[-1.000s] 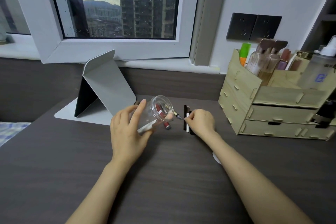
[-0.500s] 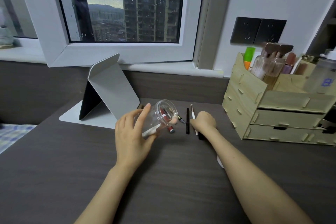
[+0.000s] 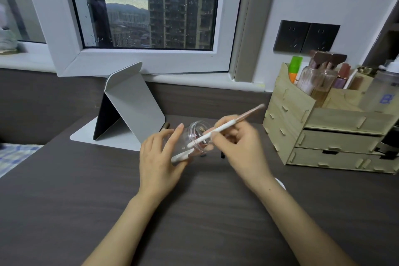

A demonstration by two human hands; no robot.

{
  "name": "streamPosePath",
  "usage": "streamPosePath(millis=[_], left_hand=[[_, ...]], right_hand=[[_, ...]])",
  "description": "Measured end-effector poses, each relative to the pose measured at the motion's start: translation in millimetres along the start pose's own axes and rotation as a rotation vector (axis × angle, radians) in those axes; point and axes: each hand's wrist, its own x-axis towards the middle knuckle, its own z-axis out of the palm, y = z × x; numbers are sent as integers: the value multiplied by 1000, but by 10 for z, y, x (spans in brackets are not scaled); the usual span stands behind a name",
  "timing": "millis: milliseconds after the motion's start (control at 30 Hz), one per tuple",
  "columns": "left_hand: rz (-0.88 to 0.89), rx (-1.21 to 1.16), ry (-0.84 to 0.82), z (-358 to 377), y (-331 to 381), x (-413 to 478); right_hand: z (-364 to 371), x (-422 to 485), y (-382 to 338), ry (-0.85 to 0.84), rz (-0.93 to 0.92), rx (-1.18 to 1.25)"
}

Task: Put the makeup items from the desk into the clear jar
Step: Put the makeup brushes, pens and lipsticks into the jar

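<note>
My left hand [image 3: 158, 157] grips the clear jar [image 3: 197, 136], tilted on its side with its mouth turned to the right. Inside it I see a white stick and red and dark items. My right hand [image 3: 239, 147] pinches a long white and rose-gold makeup pen [image 3: 228, 126], held slanted, its white tip at the jar's mouth. A black pencil [image 3: 222, 154] lies on the dark desk [image 3: 86, 190] just behind my right hand, mostly hidden by it.
A grey folding tablet stand [image 3: 131, 106] stands at the back left. A wooden drawer organiser [image 3: 323, 134] full of bottles sits at the right. A white round object [image 3: 280, 183] peeks out under my right forearm. The window sill runs behind the desk.
My right hand has lifted the white and rose-gold pen off the desk and brought it left to the jar's mouth. The left hand keeps holding the tilted jar.
</note>
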Motion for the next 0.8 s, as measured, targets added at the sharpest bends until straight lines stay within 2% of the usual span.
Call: streamPosePath(millis=[100, 200, 233, 300, 367, 433, 467, 533, 700, 800], left_hand=[[5, -10, 12, -10, 4, -3], [-2, -4, 8, -11, -9, -2], [-3, -3, 6, -11, -10, 2], [-5, -5, 7, -15, -11, 6], [-17, -5, 15, -24, -23, 13], [-50, -9, 30, -41, -45, 25], [-75, -12, 44, -52, -57, 32], [-132, -15, 77, -72, -75, 47], [-220, -2, 122, -93, -99, 69], [-232, 15, 132, -90, -129, 57]], right_hand=[[26, -27, 109, -110, -50, -409], [52, -43, 147, -163, -122, -506], [58, -48, 148, -180, -113, -479], [45, -35, 126, -167, -49, -252], [-16, 54, 141, 1, 64, 82], [-106, 223, 265, 237, 164, 211], [-132, 307, 371, 310, 204, 144], [-116, 449, 602, 307, 260, -109], [162, 687, 1039, -5, 216, -786], [314, 845, 1153, -52, 209, -1064]])
